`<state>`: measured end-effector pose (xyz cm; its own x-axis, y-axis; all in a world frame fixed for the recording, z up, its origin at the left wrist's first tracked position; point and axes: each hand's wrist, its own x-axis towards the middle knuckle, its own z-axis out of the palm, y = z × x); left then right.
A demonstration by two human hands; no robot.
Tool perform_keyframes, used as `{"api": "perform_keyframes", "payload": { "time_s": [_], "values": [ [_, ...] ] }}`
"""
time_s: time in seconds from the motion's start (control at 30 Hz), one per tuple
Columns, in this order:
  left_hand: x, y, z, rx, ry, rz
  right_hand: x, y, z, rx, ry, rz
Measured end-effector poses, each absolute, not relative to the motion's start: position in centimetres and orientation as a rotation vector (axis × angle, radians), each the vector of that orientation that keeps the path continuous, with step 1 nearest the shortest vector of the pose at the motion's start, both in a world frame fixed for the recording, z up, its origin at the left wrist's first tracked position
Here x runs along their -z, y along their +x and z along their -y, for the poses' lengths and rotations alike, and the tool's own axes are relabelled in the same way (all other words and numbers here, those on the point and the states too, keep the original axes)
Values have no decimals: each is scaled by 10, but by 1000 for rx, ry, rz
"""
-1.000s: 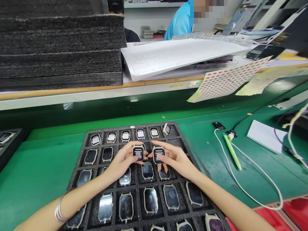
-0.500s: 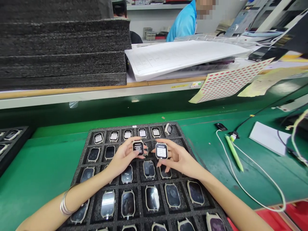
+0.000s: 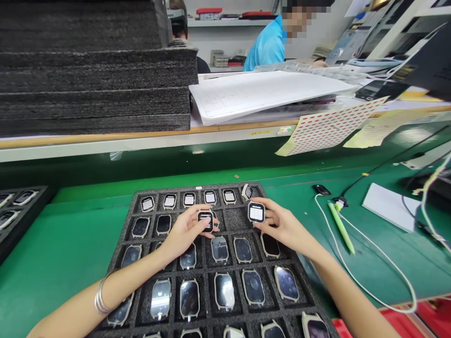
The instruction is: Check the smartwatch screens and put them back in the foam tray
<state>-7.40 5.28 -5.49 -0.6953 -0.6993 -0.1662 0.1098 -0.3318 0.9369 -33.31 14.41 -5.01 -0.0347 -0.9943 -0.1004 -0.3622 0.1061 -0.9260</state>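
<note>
My left hand is closed on a smartwatch without a strap, its thumb over the lit screen of white text on black. Behind that one, part of another watch shows; I cannot tell whether it lies in the tray. My right hand grips a second smartwatch by its right side, its screen lit with a white grid. Both are above a black foam tray with rows of strapless watches. Those in the far row mostly have lit screens, while a dark-screened watch lies among the nearer ones.
Another foam tray with watches sits at the left. On the green bench to the right are a green pen, a white cable and a white pad. A shelf ahead carries stacked black foam and papers.
My right hand has moved to the right with its watch, away from my left hand. The left hand stays nearly in place, its thumb now on the screen. The view has tilted slightly upward.
</note>
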Motion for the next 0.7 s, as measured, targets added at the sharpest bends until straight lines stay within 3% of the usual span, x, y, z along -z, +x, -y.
{"api": "perform_keyframes", "payload": {
  "time_s": [0.17,0.37,0.6,0.7],
  "values": [
    [53,-74,-54,2062,761,1399,59,-361,-149,789,-1692,-1835],
    [63,-84,-56,2057,630,1502,60,-376,-154,579,-1944,-1770],
    [57,-98,-60,2049,611,1545,41,-357,-168,722,-2136,-1888],
    [48,-99,-52,1965,683,1495,31,-328,-155,671,-2291,-1669]
  ]
}}
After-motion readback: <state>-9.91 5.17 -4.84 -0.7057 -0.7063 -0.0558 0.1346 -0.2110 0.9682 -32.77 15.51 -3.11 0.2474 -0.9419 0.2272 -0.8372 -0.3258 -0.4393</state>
